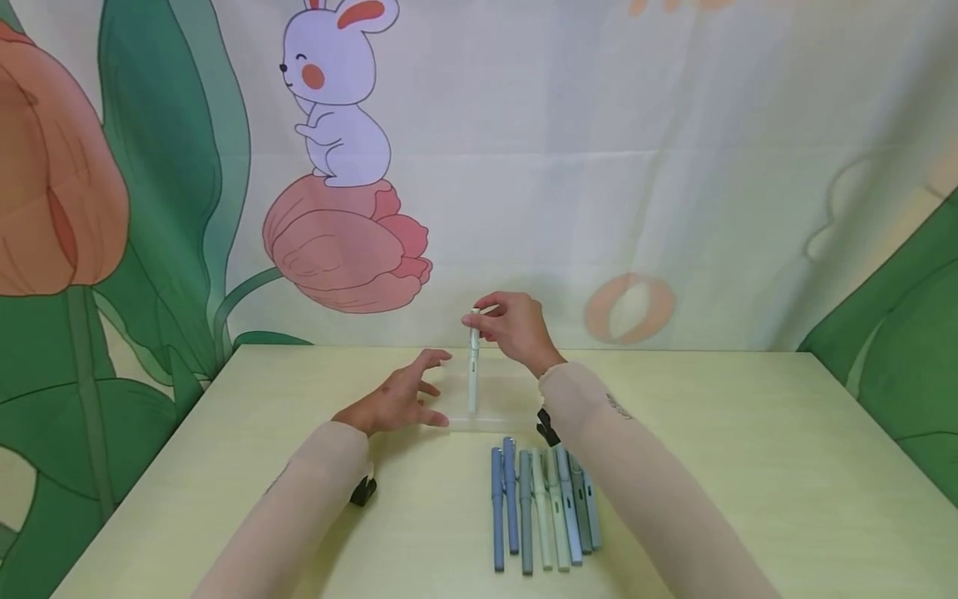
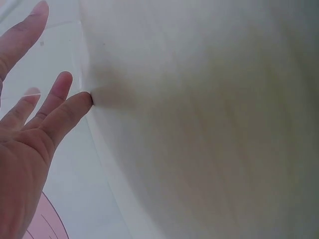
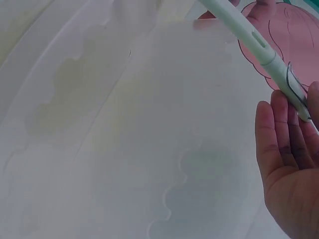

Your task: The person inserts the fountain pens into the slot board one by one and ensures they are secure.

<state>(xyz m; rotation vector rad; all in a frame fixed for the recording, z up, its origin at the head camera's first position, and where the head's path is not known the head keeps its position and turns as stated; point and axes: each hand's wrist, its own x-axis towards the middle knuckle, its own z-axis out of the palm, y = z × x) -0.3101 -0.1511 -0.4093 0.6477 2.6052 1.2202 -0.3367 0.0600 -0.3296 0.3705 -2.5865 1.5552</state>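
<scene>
Pinches one pale green pen [image 1: 473,374] by its clip end with the right hand [image 1: 515,327], thumb and fingertips closed on the top, so that the pen stands near upright with its lower end down in a clear plastic tray [image 1: 490,423] at the middle of the table [image 1: 748,433]. Seems a grip chosen for steering: high on the barrel, leaving the lower end free to find its place. Shows the same hold from the right wrist, with the pen [image 3: 249,37] slanting across the frame and the fingers [image 3: 279,134] lying along the clip. Spreads the left hand [image 1: 397,399] wide and holds nothing with it; merely rests the fingertips [image 2: 70,107] against the tray's near left edge, probably to keep so light a thing from sliding. Leaves the other pens [image 1: 542,507] in a close row on the table just in front of the tray, side by side and parallel, likely so that each can be picked up singly. Counts out as follows: one pen in hand, eight in the row as far as can be made out (blues, grey-greens, pale greens), one tray, two hands. Hangs behind the table a printed cloth [image 1: 337,91] with one rabbit sitting on a pink flower.
</scene>
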